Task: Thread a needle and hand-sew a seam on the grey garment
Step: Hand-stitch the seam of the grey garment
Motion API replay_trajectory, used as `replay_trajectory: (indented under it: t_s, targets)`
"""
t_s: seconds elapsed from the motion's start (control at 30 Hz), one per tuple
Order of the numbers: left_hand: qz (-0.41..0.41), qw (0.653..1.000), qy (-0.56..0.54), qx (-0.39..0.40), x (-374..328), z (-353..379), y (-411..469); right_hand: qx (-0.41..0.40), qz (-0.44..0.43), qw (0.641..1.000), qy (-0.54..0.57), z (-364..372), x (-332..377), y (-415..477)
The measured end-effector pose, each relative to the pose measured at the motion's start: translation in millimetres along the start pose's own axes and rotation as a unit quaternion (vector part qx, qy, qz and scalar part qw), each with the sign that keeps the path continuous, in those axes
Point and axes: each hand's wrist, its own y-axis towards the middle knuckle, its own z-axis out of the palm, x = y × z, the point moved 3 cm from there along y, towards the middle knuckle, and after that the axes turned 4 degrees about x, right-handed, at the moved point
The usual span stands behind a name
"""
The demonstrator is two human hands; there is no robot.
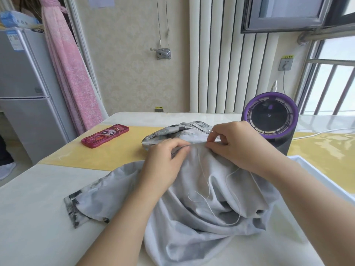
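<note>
Threading is judged done: white thread trails over the grey garment, heaped at lower centre on the desk. Its fold is pinched by the left hand, the needle by the right hand; the seam appears unfinished.

needle mostly hidden by right hand, grey garment cut off below

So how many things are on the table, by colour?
Grey: 1, the garment
Red: 1, the phone case
Purple: 1, the round machine
White: 3, the thread, the tray, the cable
Silver: 1, the needle
Total: 7
</note>
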Motion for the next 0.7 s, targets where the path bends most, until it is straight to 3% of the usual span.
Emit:
replay_trajectory:
  t_s: [0.2, 0.43, 0.7]
  targets:
    - [-0.042, 0.990, -0.130, 0.028, 8, 4, 0, 0.027, 0.004, 1.000, -0.012, 5, -1, 1]
    - [-0.051, 0.986, -0.161, 0.016, 9, 8, 0, 0.043, 0.011, 0.999, -0.019, 6, 1, 1]
    - [-0.065, 0.983, -0.173, 0.009, 7, 6, -2, -0.049, 0.014, 0.998, 0.036, -21, 24, -4]
